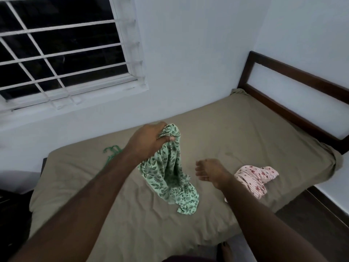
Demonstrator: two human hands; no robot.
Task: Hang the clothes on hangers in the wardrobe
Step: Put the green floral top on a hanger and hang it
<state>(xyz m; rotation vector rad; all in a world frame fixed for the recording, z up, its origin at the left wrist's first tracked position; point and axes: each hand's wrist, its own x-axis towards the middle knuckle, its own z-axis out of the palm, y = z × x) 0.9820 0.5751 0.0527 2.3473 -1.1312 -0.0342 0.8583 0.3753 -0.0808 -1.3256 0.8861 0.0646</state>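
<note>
We hold a green garment [171, 173] up over the bed [245, 129] in our left hand [149, 138].

The green garment, printed with dark leaves, hangs bunched from the left hand, whose fingers and thumb curl round its top. Its lower end trails on the olive sheet [113, 205] near the middle of the bed. Our right hand [209, 172] hovers just right of the cloth without touching it, fingers relaxed and slightly spread, holding nothing. Past that hand a pink garment [255, 178], striped and flowered, lies crumpled on the sheet. Green hangers [111, 154] lie at the far left of the bed, partly hidden behind our left forearm. A dark wooden headboard [294, 72] stands at the right end against a white wall [188, 53]. A barred window [62, 50], dark outside, is at upper left.
</note>
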